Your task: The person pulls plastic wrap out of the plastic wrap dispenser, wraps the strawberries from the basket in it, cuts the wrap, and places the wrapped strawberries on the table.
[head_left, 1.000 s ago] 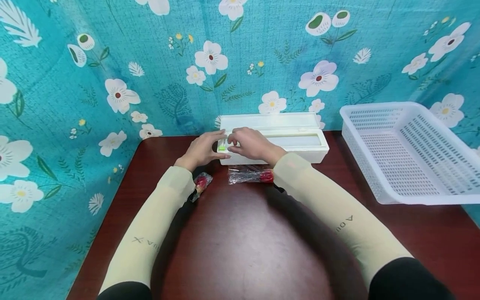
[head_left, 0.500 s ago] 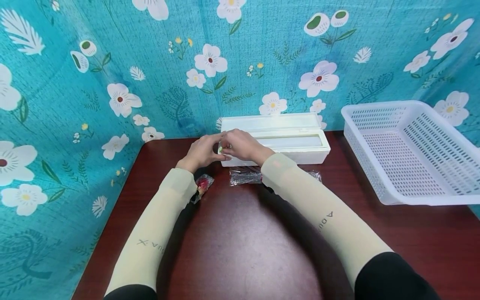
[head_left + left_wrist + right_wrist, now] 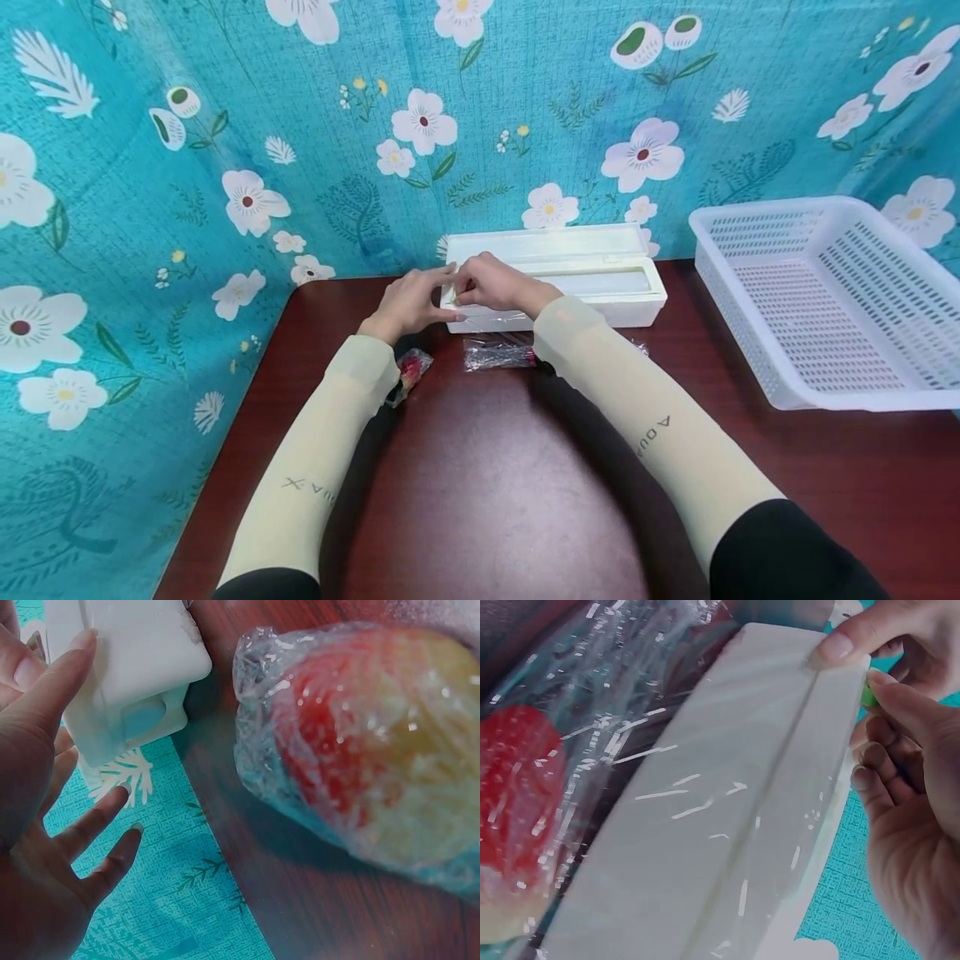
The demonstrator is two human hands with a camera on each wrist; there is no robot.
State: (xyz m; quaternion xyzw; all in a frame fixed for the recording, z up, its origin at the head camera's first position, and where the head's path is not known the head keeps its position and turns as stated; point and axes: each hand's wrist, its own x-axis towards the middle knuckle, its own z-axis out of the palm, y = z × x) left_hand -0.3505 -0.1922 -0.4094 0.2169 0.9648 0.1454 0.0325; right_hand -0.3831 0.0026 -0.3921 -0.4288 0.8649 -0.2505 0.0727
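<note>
A long white cling film dispenser (image 3: pixel 622 313) stands at the table's back edge with its lid raised. My left hand (image 3: pixel 411 302) grips its left end, thumb on the front and fingers over the top. My right hand (image 3: pixel 497 283) pinches a small green slide cutter (image 3: pixel 868 696) at that same end. Clear film (image 3: pixel 498 357) hangs over the dispenser's front onto the table. Near my left wrist lies a red-and-yellow fruit (image 3: pixel 375 742) wrapped in film. Another red fruit (image 3: pixel 516 787) lies under film before the dispenser, mostly hidden by my right sleeve in the head view.
A white perforated plastic basket (image 3: pixel 817 308) stands at the right of the dark red table (image 3: pixel 480 500). Behind the table hangs a blue floral cloth (image 3: pixel 480 125). Both forearms wear pale sleeves.
My right hand has moved left to the dispenser's end, taken the green cutter between its fingers, then shifted slightly back right. The left hand keeps its place on the dispenser.
</note>
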